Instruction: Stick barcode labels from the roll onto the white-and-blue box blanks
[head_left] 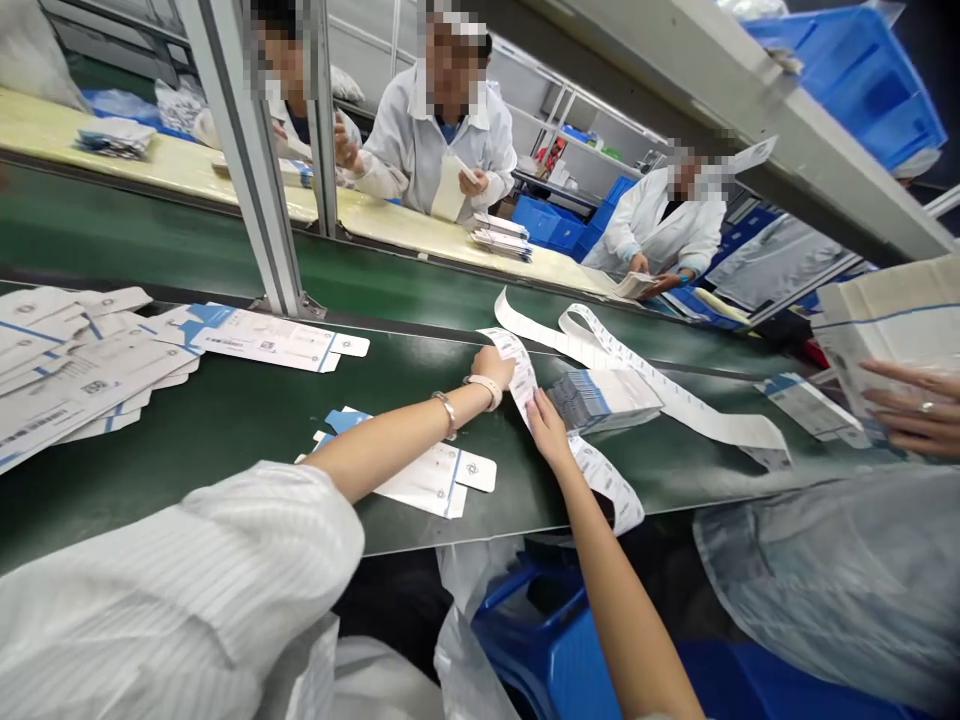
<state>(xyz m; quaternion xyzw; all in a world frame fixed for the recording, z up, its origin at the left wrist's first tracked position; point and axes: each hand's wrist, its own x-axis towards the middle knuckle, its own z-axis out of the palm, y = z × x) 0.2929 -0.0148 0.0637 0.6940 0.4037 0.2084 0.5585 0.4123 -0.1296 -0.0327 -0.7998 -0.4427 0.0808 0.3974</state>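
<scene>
A long white strip of printed labels (523, 378) runs over the green work surface in front of me. My left hand (493, 370) is closed at the strip's left edge, its fingertips partly hidden. Lower down, my right hand (547, 428) pinches the same strip between thumb and fingers, and the strip's tail hangs over the near edge. Just right of that hand lies a stack of folded white-and-blue leaflets or flat boxes (611, 398); which of these, I cannot tell. Beneath my left forearm are flat, unfolded white cartons (431, 480) with blue ends.
Many flat cartons (97, 375) are heaped at the left. More label strip (690, 408) curls behind the stack. A metal post (244, 160) rises from the bench. At the right, a neighbour's hand (919, 405) touches a carton bundle (892, 310). Co-workers sit across the green belt (405, 280).
</scene>
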